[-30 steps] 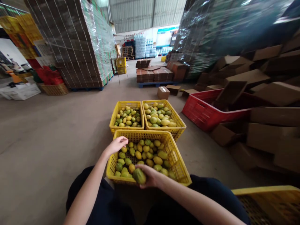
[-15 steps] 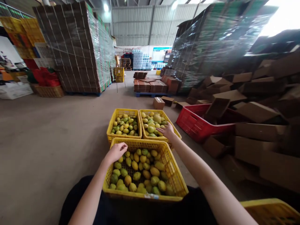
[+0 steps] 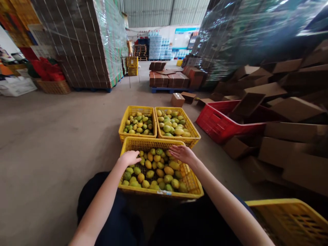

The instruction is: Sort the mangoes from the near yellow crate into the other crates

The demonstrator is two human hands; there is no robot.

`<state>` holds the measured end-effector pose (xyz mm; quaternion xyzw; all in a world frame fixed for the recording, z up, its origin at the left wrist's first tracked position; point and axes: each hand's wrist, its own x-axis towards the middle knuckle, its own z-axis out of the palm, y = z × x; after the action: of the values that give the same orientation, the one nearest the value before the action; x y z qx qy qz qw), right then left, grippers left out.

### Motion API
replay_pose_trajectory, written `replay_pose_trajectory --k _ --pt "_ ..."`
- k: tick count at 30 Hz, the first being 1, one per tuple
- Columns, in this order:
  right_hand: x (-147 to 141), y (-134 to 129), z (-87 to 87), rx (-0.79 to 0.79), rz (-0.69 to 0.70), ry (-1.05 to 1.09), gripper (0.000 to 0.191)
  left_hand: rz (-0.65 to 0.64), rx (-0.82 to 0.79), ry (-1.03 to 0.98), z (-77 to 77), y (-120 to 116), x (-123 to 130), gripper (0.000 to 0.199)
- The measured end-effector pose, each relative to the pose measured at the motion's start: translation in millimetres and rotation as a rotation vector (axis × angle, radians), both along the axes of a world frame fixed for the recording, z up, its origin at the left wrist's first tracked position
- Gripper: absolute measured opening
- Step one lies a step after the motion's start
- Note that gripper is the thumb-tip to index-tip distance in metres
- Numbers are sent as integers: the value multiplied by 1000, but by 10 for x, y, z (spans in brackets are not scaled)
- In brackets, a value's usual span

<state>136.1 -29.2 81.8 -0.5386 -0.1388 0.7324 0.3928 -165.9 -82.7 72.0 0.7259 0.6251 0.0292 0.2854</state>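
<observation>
Yellow and green lemons [image 3: 149, 174] fill the near yellow plastic crate [image 3: 159, 192], which stands in front of my knees. Over this crate's left side is my left hand [image 3: 130, 158], fingers loosely extended and holding nothing visible. At its far right corner my right hand [image 3: 182, 153] reaches in above the lemons, fingers stretched out and empty. Two more yellow crates stand just beyond: the far left crate [image 3: 121, 128] and the far right crate [image 3: 194, 131]. Both contain lemons, with larger ones on the right.
A red crate [image 3: 212, 124] with cardboard in it stands to the right, beside piled open boxes [image 3: 289, 136]. Another yellow crate [image 3: 279, 205] shows at the lower right. Further off are a small carton [image 3: 177, 99], flattened cardboard on a blue pallet [image 3: 169, 90] and tall wrapped stacks [image 3: 74, 48].
My right hand has come back from over the far right crate to the near one. The large pale lemon beyond it no longer stands out. The view has tipped downward.
</observation>
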Motion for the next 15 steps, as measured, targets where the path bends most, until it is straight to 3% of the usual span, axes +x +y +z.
replay_pose_trajectory --k 8,15 --pt "-156 -95 132 75 -6 162 25 -54 -149 119 -221 -92 156 25" --pt "-114 -162 395 110 -107 280 24 3 -337 74 -819 -309 240 10"
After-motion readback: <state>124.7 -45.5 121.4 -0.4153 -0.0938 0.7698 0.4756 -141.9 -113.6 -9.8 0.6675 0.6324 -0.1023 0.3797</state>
